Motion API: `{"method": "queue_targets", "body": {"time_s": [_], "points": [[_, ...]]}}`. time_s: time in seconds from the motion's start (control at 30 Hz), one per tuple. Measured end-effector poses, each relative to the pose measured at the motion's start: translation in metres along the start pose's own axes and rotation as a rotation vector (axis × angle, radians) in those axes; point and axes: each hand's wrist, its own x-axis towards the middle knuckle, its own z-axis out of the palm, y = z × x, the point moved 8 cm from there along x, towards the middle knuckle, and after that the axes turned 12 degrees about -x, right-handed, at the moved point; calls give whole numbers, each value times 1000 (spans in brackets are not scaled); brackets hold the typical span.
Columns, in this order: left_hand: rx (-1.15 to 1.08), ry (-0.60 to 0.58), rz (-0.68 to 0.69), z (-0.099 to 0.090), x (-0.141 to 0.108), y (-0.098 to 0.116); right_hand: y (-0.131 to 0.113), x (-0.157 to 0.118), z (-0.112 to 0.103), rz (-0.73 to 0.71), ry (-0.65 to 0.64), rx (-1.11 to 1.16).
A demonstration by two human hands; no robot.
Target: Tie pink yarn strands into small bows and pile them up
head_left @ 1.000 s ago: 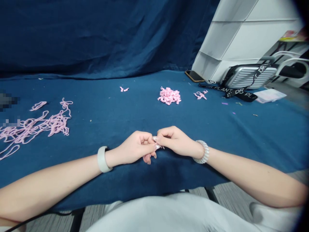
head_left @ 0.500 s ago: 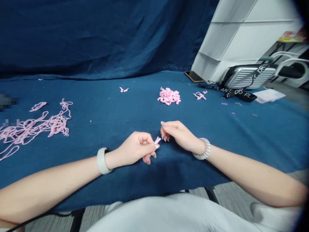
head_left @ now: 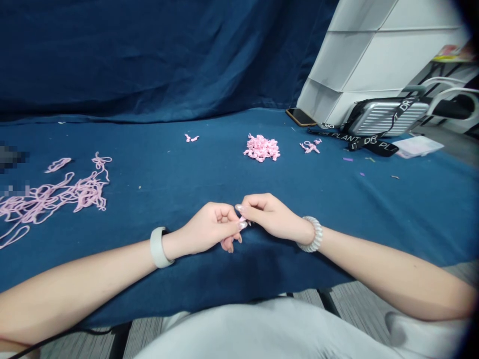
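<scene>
Left hand (head_left: 205,230) and right hand (head_left: 271,217) close together over blue-clothed worktop (head_left: 392,214). Fingers (head_left: 239,208) of both hands pinched shut on small pink yarn piece (head_left: 243,219), held between fingertips, partly hidden. Heap of pink yarn knots (head_left: 261,148) lies ahead, well apart from hands. Loose pink yarn (head_left: 56,197) lies far left on worktop.

Well beyond the right hand (head_left: 275,217), a black smartphone (head_left: 301,117) lies on the navy blue table cloth (head_left: 374,199), just beside a ribbed silver hard-shell case (head_left: 385,117) with a black lettered strap (head_left: 370,144) trailing in front. A flat pale paper packet (head_left: 418,146) lies near the case, and a tall white panelled shelf unit (head_left: 350,60) stands behind them.
</scene>
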Motion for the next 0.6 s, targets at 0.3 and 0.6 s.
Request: {"method": "queue_targets", "body": {"time_s": [0.3,0.6], "points": [[-15,13,5,-3,0,-2,-3,-1,-10,17,19,9],[-8,10,51,-1,1,4,-1,-2,-3,-16,1,-110]]}}
